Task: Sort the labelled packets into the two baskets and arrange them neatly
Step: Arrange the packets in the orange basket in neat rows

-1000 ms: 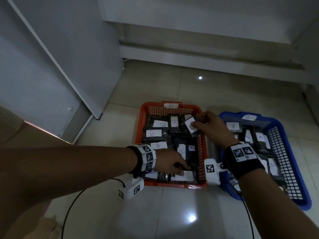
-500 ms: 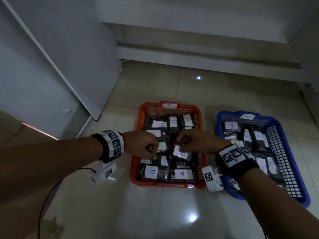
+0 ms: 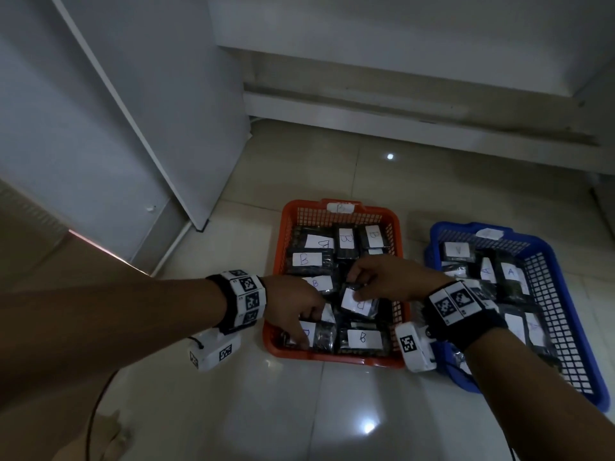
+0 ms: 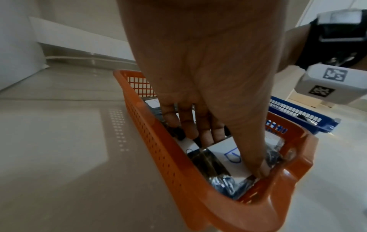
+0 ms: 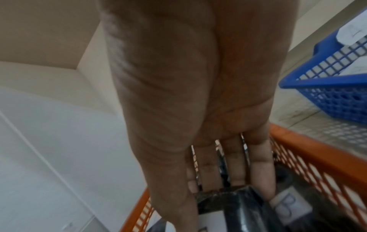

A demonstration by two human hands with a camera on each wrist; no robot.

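Note:
The orange basket (image 3: pixel 332 356) holds several dark packets with white "B" labels. To its right, the blue basket (image 3: pixel 565 327) holds several "A" packets. My left hand (image 3: pixel 306 327) reaches into the orange basket's near-left corner. In the left wrist view, that hand (image 4: pixel 234 155) pinches a B packet (image 4: pixel 224 166) lying against the front wall, thumb on its label. My right hand (image 3: pixel 359 281) grips a tilted B packet (image 3: pixel 357 302) over the basket's middle. In the right wrist view, the right hand (image 5: pixel 224 186) curls its fingers over the top edge of this packet (image 5: pixel 238 204).
Both baskets stand side by side on a glossy tiled floor (image 3: pixel 332 410). A white cabinet (image 3: pixel 116 144) rises at the left and a wall with a ledge (image 3: pixel 399 104) runs behind. A thin cable (image 3: pixel 96 410) trails over the floor at the near left.
My left hand has moved from the basket's left-middle down to its near-left corner and taken a packet there. My right hand brought its packet from the basket's far right to the middle.

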